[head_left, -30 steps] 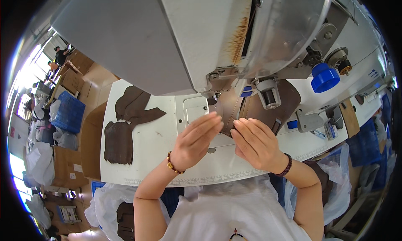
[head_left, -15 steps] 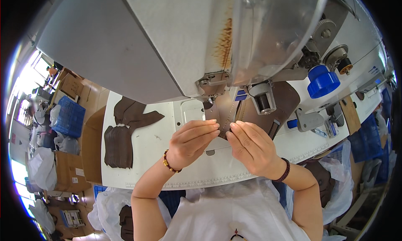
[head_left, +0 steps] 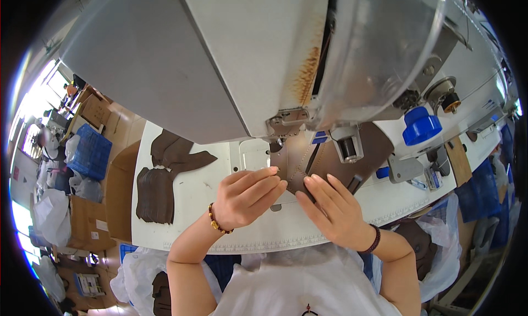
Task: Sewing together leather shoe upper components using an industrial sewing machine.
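A brown leather piece point(head_left: 324, 158) lies on the white table point(head_left: 209, 206) under the head of a grey sewing machine point(head_left: 247, 57). My left hand point(head_left: 245, 195) presses flat on the piece's near left edge, fingers together, a beaded bracelet on the wrist. My right hand point(head_left: 330, 209) rests beside it with fingers spread on the piece's near edge, a dark band on that wrist. Both sets of fingertips sit just in front of the presser foot point(head_left: 283, 123). The needle itself is hidden by the machine head.
A stack of cut brown leather pieces point(head_left: 162, 176) lies at the table's left. A blue cap point(head_left: 421, 125) and metal fittings stand to the right of the machine. Cardboard boxes, a blue crate point(head_left: 88, 151) and white bags fill the floor at left.
The view has drawn closer to the machine head. Both hands have stayed on the brown piece, shifting slightly toward the presser foot.
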